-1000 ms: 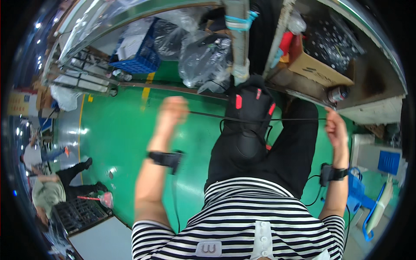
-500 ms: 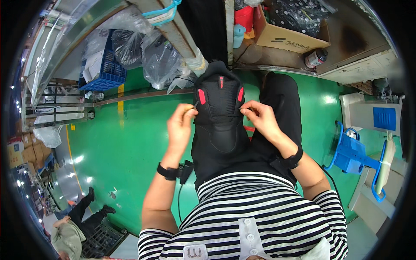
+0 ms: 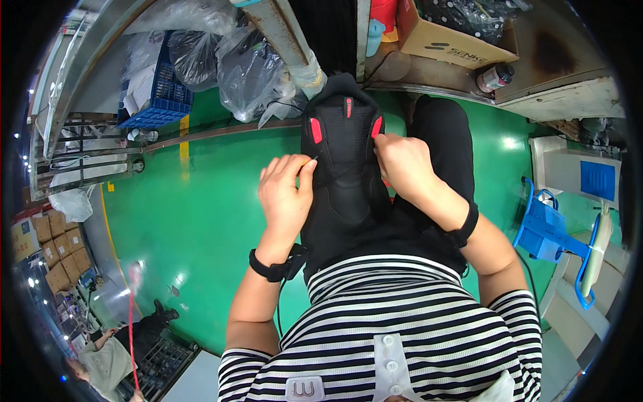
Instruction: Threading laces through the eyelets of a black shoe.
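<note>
A black shoe [image 3: 346,191] with red side tabs and a red mark on its tongue rests on my lap, its toe toward me. My left hand [image 3: 287,194] is at the shoe's left side, thumb and forefinger pinching a thin dark end that looks like a shoelace [image 3: 316,159]. My right hand [image 3: 407,167] is closed against the shoe's right side, just below the red tab [image 3: 377,127]. Its back faces up, so whatever its fingers grip is hidden.
Ahead stand a metal post [image 3: 284,33], plastic bags [image 3: 251,80] and a blue crate [image 3: 161,110]. A shelf at the upper right holds a cardboard box [image 3: 445,47] and a jar [image 3: 495,77]. A blue-framed stand [image 3: 546,228] is at right. Another person [image 3: 110,362] is at lower left.
My right hand has moved up to the red tab and turned its back upward. My left hand has shifted slightly right, closer to the shoe, its other fingers more raised. The whole view has shifted slightly.
</note>
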Action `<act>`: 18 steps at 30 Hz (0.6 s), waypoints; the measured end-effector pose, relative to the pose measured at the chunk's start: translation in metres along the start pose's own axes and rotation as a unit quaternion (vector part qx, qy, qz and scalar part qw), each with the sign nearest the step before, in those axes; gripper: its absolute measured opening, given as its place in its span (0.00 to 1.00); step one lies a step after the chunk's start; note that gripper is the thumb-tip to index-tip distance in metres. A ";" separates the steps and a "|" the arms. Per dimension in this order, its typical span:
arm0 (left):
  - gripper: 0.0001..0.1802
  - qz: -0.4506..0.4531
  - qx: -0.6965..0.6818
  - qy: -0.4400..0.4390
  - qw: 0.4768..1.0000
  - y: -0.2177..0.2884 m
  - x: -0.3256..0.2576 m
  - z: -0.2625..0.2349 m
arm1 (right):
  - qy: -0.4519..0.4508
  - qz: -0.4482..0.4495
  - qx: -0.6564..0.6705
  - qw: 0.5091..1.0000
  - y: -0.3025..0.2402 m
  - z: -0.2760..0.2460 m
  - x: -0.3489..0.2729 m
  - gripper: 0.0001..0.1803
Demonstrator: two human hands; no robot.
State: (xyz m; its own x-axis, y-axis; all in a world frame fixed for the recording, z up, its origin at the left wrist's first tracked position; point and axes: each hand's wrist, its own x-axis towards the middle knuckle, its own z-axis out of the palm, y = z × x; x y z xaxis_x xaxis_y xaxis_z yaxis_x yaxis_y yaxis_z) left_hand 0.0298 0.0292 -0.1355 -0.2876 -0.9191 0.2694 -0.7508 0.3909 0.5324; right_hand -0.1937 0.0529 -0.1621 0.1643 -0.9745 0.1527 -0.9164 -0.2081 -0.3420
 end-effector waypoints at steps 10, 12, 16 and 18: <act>0.10 -0.042 0.044 -0.149 0.987 0.002 0.034 0.010 | -0.071 -0.044 -0.108 0.991 -0.007 -0.011 0.014 0.02; 0.10 -0.021 0.051 -0.190 0.980 0.002 0.049 0.008 | -0.098 -0.108 -0.130 0.981 -0.009 -0.007 0.019 0.02; 0.09 0.170 0.132 -0.234 0.948 0.000 0.068 -0.010 | -0.108 -0.142 -0.100 0.979 0.011 -0.009 0.022 0.02; 0.09 0.223 0.159 -0.226 0.935 -0.001 0.073 -0.018 | -0.098 -0.122 -0.055 0.986 0.026 -0.011 0.025 0.03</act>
State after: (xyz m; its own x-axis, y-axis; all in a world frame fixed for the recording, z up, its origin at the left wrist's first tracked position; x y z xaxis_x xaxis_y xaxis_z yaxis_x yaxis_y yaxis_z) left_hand 0.0196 -0.0375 -0.1020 -0.7816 -0.6238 0.0031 -0.6150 0.7713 0.1642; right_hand -0.2172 0.0238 -0.1568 0.4427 -0.8960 0.0330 -0.8728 -0.4391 -0.2130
